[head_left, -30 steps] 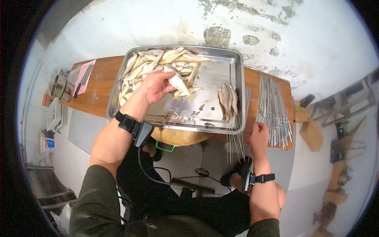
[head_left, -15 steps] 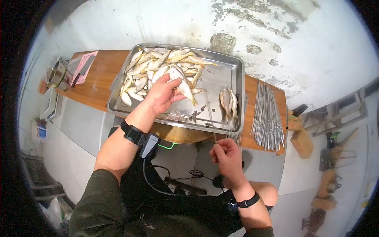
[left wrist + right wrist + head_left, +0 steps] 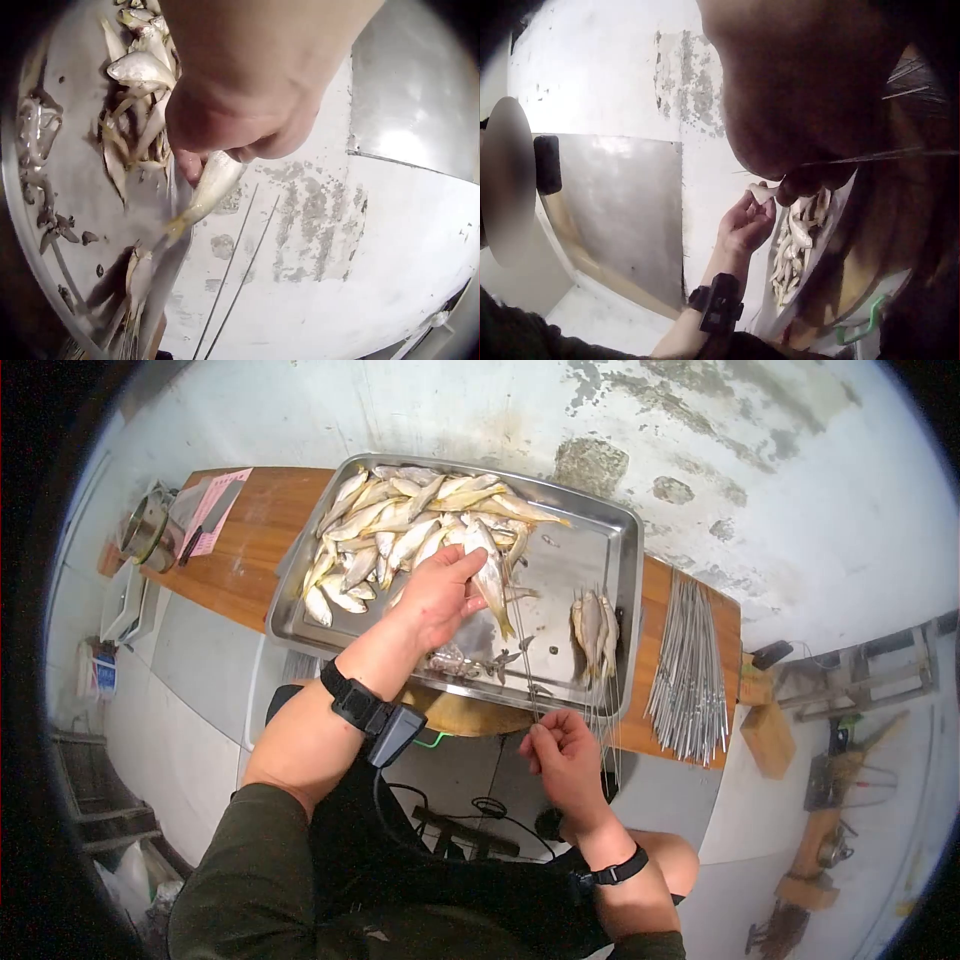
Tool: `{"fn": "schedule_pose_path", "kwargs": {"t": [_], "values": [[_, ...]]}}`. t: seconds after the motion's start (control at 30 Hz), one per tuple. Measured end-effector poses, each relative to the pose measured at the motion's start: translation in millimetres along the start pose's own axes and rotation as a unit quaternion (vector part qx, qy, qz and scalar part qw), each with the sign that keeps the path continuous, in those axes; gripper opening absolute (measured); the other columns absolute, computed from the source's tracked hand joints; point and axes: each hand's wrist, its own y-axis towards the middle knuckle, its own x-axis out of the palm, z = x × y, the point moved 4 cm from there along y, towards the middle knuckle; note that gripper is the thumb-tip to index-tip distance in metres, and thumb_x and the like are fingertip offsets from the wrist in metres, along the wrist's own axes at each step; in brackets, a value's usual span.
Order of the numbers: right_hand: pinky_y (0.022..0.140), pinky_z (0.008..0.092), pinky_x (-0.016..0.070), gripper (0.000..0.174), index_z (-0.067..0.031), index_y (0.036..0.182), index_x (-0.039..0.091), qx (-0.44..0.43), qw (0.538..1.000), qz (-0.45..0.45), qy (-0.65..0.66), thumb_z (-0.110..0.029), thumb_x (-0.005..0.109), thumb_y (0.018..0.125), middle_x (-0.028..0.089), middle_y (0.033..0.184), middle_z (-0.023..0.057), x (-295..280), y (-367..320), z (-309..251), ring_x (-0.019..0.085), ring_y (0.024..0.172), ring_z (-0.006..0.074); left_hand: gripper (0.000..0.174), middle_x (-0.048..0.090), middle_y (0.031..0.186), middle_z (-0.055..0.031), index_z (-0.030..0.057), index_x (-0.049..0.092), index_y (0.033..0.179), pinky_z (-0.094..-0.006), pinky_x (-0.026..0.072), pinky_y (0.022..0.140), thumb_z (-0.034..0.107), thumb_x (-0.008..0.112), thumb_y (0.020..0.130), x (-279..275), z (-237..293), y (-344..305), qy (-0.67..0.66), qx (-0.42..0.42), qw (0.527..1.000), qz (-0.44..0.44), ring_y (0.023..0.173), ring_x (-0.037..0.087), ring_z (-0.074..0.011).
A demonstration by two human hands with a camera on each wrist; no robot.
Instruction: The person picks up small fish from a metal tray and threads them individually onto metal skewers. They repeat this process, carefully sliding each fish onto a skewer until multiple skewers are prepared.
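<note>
Well, head view: left hand (image 3: 438, 600) pinches yellow-tailed fish (image 3: 495, 595) over steel tray (image 3: 565, 560). Right hand (image 3: 567, 760) pinches thin metal skewers (image 3: 531, 685) near lower end; long free length could flex, miss fish. Left wrist view: two skewer tips near fish and fingers; slick skin could slip, fingers could get poked. Right wrist view: fingertips too dark to judge hold; if loose, skewers could twist or splay.

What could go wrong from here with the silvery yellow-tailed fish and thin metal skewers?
The skewers in the right hand point up near the left hand; a slip might prick its fingers.

The fish looks slick and could slide free.

Skewer ends from the small fish cluster jut over the steel tray's rim near the right hand, which might knock them.
</note>
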Motion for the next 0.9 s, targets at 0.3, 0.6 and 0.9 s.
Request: {"fn": "schedule_pose_path", "kwargs": {"t": [0.3, 0.6, 0.9], "values": [[0.051, 0.0225, 0.0412, 0.009, -0.0042, 0.098, 0.046, 0.016, 0.998, -0.027, 0.046, -0.011, 0.051, 0.095, 0.060, 0.073, 0.0062, -1.4, 2.8, 5.2, 0.051, 0.056, 0.0100, 0.023, 0.063, 0.098, -0.0080, 0.0043, 0.048, 0.116, -0.0245, 0.0522, 0.066, 0.014, 0.047, 0.096, 11.1, 6.5, -2.4, -0.030, -0.004, 0.999, -0.039, 0.086, 0.065, -0.0176], [0.047, 0.0217, 0.0384, 0.007, -0.0051, 0.097, 0.045, 0.038, 0.998, -0.025, 0.043, -0.010, 0.050, 0.095, 0.059, 0.071, 0.0056, 1.6, 0.4, 3.2, 0.049, 0.054, 0.0088, 0.025, 0.065, 0.097, -0.0093, 0.0035, 0.051, 0.114, -0.0216, 0.0507, 0.064, 0.003, 0.051, 0.089, 12.5, 6.8, 4.2, -0.027, 0.033, 0.995, -0.085, 0.082, 0.064, -0.0143], [0.049, 0.0247, 0.0415, 0.012, -0.0051, 0.100, 0.044, -0.021, 0.989, -0.027, 0.147, -0.009, 0.052, 0.093, 0.056, 0.070, 0.0043, 23.9, -73.1, -73.2, 0.051, 0.055, 0.0120, 0.025, 0.064, 0.101, -0.0117, -0.0026, 0.052, 0.114, -0.0264, 0.0536, 0.077, 0.002, 0.048, 0.090, 13.7, 21.7, -2.3, -0.040, 0.053, 0.996, -0.054, 0.090, 0.064, -0.0178]]}}
